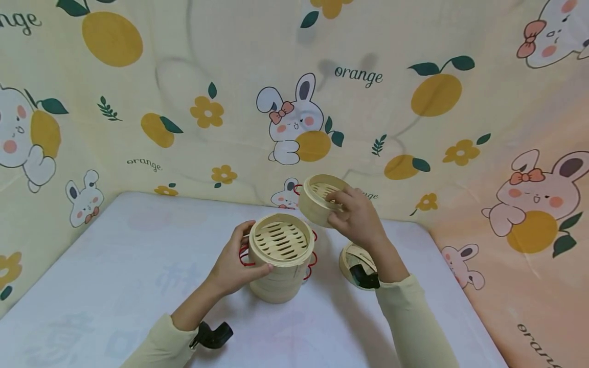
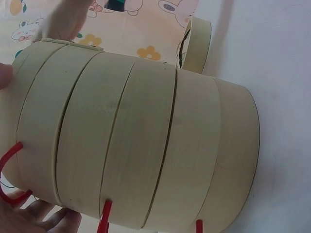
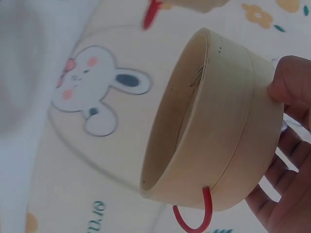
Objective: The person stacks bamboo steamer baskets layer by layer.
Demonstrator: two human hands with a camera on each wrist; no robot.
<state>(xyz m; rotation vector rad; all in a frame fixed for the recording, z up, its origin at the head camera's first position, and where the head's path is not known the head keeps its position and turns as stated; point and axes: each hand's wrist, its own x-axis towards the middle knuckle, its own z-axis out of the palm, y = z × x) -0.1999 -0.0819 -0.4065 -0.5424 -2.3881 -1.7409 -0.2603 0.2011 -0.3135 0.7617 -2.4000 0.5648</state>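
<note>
One stack (image 1: 277, 287) of round bamboo tiers stands upright on the bench, just left of a second unit, the loose tier (image 1: 313, 208), which is raised above the bench and apart from the stack. Slats (image 1: 281, 239) with parallel slots lie recessed within the rim at the top of the stack. Red loops project from the stack on opposite sides; the left wrist view shows three on one side, including a middle loop (image 2: 105, 217). Seams run round the wall between the stacked tiers.

The left hand (image 1: 233, 267) holds the stack at its upper left wall: the thumb lies along the near side, and the fingers are bent round the far side. The right hand (image 1: 358, 213) grips the loose tier by its wall, at the side nearer the wrist, between thumb and fingers. The loose tier is tilted; a red handle (image 3: 208, 209) is attached to its outer wall.

A shallow round piece (image 2: 200, 46) rests on the bench to the right of the stack, near it. In the head view, the black right wrist camera (image 1: 364, 277) covers part of this piece. The left wrist camera (image 1: 215, 336) is located at the cuff of the pale left sleeve (image 1: 158, 335); the right sleeve (image 1: 416, 322) matches it.

The bench (image 1: 138, 260) has a white surface. Behind it hangs a cream cloth (image 1: 239, 138) printed with rabbits, oranges, flowers and the word "orange"
</note>
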